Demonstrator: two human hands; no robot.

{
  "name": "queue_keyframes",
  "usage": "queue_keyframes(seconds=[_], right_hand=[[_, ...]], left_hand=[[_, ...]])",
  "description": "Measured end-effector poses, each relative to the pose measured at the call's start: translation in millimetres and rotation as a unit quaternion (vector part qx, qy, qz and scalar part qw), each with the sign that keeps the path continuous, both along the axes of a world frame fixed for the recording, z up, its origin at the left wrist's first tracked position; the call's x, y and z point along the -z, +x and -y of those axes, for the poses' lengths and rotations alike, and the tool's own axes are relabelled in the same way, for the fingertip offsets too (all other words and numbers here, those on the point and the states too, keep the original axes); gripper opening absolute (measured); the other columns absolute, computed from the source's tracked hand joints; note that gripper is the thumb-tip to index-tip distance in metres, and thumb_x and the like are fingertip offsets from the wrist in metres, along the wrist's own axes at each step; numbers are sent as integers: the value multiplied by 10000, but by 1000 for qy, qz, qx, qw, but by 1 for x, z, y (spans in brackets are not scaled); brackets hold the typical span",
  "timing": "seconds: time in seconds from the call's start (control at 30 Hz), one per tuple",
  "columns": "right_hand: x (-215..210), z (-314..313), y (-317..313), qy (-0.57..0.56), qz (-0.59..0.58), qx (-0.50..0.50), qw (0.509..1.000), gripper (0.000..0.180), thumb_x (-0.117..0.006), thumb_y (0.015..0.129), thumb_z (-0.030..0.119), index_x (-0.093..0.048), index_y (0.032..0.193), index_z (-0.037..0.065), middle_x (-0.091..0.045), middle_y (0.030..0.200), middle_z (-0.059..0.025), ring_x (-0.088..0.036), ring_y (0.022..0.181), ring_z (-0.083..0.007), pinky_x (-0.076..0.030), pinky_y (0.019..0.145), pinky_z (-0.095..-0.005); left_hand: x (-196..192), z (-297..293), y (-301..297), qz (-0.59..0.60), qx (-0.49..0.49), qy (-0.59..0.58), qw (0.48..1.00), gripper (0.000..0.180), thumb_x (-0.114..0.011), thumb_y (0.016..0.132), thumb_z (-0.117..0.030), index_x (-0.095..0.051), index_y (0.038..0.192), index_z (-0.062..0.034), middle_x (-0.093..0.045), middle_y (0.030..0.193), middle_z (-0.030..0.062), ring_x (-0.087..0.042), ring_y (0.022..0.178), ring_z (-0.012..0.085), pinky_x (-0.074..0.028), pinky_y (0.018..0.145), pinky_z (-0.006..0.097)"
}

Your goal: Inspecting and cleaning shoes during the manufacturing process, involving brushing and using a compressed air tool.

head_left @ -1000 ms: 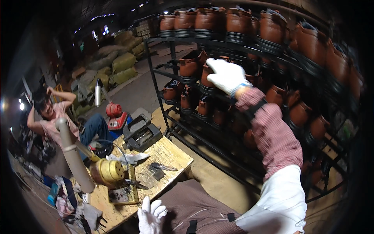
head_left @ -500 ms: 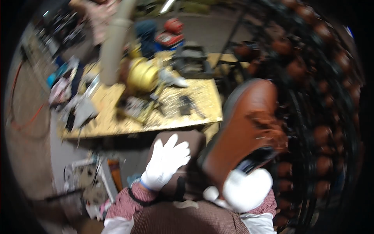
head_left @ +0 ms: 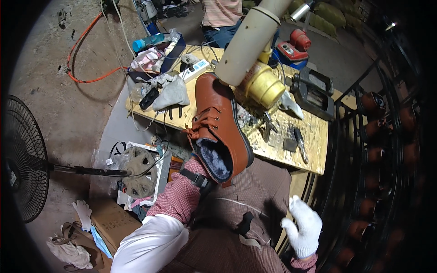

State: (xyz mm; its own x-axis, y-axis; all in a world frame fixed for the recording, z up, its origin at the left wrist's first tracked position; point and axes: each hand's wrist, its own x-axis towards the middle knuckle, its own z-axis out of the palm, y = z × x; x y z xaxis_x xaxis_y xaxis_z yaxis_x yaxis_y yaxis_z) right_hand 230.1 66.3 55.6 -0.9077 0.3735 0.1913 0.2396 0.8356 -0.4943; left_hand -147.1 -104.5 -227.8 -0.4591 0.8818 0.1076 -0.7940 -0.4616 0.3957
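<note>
A reddish-brown lace-up shoe [head_left: 223, 123] with a dark sole and grey fleecy lining is held up in front of me, toe pointing away and its opening toward me. My left forearm [head_left: 175, 195], in a checked sleeve with a black strap at the wrist, reaches up behind the shoe. The left hand itself is hidden by the shoe that it supports. My right hand [head_left: 304, 230], in a white knitted glove, hovers low at the right beside my lap, holding nothing. Its thumb stands apart from the slightly bent fingers.
Beyond the shoe stands a wooden bench [head_left: 314, 159] with a yellow machine part [head_left: 264, 86], a grey duct [head_left: 250, 41], a power strip [head_left: 195, 70] and hand tools. A black rack [head_left: 350, 173] of brown shoes fills the right; a fan [head_left: 27, 159] stands left.
The shoe has passed from my right hand to my left and moved leftward over the bench edge. My right hand has let go and dropped to the right. The view has turned leftward.
</note>
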Motion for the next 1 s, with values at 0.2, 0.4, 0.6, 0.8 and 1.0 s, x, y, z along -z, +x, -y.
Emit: queue_keyframes(seconds=[0.2,0.4,0.6,0.8,1.0], right_hand=[[21,13,21,-29,56,59,996,470,-863,711,178,-736,1138,29,-748,1182,-173,-730,1098,-322,-573,894,-398],[25,7,16,-40,25,72,996,459,-863,706,125,-728,1129,8,-744,1179,-192,-727,1091,-342,-581,905,-392],[40,10,21,-113,15,118,986,477,-845,746,109,-698,1176,-37,-735,1195,-214,-717,1121,-363,-560,987,-417],[35,6,-3,-81,20,21,996,465,-846,742,110,-710,1166,-22,-743,1176,-205,-719,1110,-369,-565,972,-410],[41,11,2,-96,35,40,994,459,-824,723,66,-716,1162,-14,-742,1175,-199,-732,1075,-349,-588,935,-396]], left_hand=[[43,17,-58,71,-28,30,997,542,-382,1122,-443,-386,1585,-159,-456,1588,70,-483,1408,294,-429,1170,462],[-78,-7,-3,17,54,219,974,545,-391,1121,-432,-378,1592,-159,-410,1621,83,-423,1466,307,-361,1222,463],[-178,34,57,135,-147,-72,977,580,-411,1100,-446,-425,1546,-75,-501,1531,136,-530,1365,310,-416,1181,467],[-217,9,64,65,-132,-222,964,858,-398,1014,-732,-384,1594,-100,-493,1560,129,-531,1369,313,-437,1169,479],[-182,-13,10,-113,-285,-295,905,601,-522,1078,-497,-489,1525,-96,-621,1422,85,-651,1222,227,-545,1056,408]])
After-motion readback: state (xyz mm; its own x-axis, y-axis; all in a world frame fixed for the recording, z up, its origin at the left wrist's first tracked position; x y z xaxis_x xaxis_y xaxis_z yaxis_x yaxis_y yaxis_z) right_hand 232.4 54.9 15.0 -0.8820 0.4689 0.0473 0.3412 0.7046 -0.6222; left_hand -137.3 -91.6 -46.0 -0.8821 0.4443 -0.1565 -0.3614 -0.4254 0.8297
